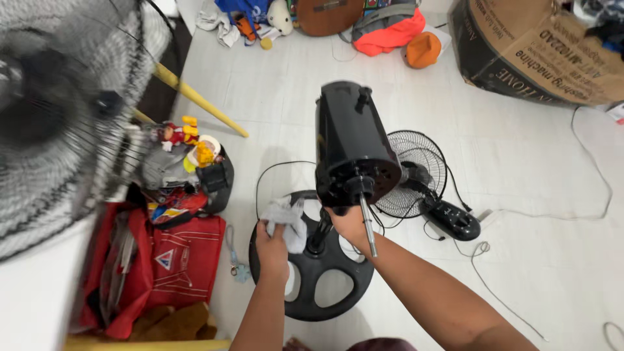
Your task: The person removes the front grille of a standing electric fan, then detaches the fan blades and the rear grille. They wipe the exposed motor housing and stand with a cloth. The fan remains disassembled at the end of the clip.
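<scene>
Your right hand (348, 224) grips the underside of the black fan motor housing (351, 146), centre of the scene, probably heavy, rigid and slick, while your left hand (272, 246) fingers bunch a soft white cloth (286, 218) just left.

Both hands (272, 244) (349, 224) forward, fingers clenched
</scene>
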